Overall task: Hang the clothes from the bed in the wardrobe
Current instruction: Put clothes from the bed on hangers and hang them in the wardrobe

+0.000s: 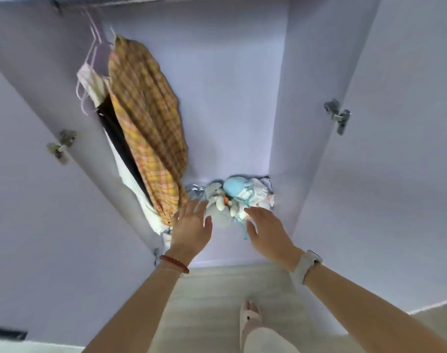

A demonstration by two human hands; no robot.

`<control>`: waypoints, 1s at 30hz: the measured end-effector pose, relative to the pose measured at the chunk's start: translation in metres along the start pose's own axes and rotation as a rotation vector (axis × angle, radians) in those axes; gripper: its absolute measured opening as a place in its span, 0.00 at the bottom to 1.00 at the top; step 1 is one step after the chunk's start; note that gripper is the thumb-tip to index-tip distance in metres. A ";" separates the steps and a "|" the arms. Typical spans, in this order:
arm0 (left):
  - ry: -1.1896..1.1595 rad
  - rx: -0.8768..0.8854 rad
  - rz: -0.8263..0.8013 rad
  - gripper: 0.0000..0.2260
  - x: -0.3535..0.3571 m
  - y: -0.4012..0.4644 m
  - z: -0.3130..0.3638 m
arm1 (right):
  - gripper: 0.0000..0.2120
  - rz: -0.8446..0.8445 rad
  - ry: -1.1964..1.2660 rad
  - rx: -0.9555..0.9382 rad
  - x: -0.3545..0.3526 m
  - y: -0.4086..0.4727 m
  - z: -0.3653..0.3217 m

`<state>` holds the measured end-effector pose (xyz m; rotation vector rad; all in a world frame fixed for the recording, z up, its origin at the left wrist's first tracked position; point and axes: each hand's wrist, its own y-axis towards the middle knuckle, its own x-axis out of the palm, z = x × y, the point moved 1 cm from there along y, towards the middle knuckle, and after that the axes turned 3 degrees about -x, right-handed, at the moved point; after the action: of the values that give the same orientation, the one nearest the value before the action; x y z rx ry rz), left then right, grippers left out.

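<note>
Both empty: left hand [191, 225] and right hand [265, 229] spread wide, low in the wardrobe [230, 85] near the soft toys [232, 200]. Checked shirt [148, 118] on the rail, hung. Between garments, probably; next, back to the bed for another.

Soft toys [226, 200] on wardrobe floor [225, 253]

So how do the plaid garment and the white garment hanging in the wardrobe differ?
The plaid garment is orange-yellow check; the white garment is plain pale. The plaid garment hangs nearest the open middle of the wardrobe and shows broadly; the white garment sits further left, mostly hidden behind it and a dark garment. Both hang at the wardrobe's left end, with neither of the hands on them.
</note>
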<state>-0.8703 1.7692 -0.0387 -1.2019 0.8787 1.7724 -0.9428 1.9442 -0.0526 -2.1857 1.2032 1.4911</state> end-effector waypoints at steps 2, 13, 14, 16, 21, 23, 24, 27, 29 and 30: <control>-0.007 -0.055 0.040 0.20 -0.019 0.024 -0.024 | 0.18 -0.009 0.039 -0.053 0.009 0.042 -0.015; 0.048 -0.207 0.389 0.19 -0.153 0.197 -0.127 | 0.19 0.000 0.372 -0.237 0.016 0.293 -0.113; 0.049 -0.225 0.435 0.18 -0.166 0.209 -0.136 | 0.19 -0.002 0.409 -0.254 0.016 0.315 -0.126; 0.068 -0.269 0.478 0.19 -0.183 0.229 -0.151 | 0.19 0.000 0.461 -0.283 0.016 0.355 -0.152; 0.135 -0.370 0.382 0.25 -0.192 0.264 -0.185 | 0.26 0.064 0.423 -0.218 0.027 0.429 -0.206; 0.129 -0.357 0.382 0.27 -0.195 0.279 -0.194 | 0.30 0.069 0.345 -0.152 0.032 0.453 -0.218; 0.131 -0.339 0.387 0.27 -0.197 0.286 -0.197 | 0.32 0.048 0.309 -0.123 0.035 0.462 -0.222; 0.143 -0.267 0.395 0.28 -0.200 0.308 -0.209 | 0.30 0.000 0.250 -0.085 0.045 0.477 -0.224; 0.131 -0.233 0.392 0.28 -0.195 0.319 -0.217 | 0.27 0.048 0.215 -0.109 0.047 0.478 -0.215; 0.123 -0.222 0.391 0.28 -0.192 0.322 -0.221 | 0.28 0.084 0.198 -0.124 0.046 0.479 -0.210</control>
<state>-1.0294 1.3924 0.1095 -1.3611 1.0665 2.1726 -1.1477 1.4931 0.1200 -2.4420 1.3105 1.4443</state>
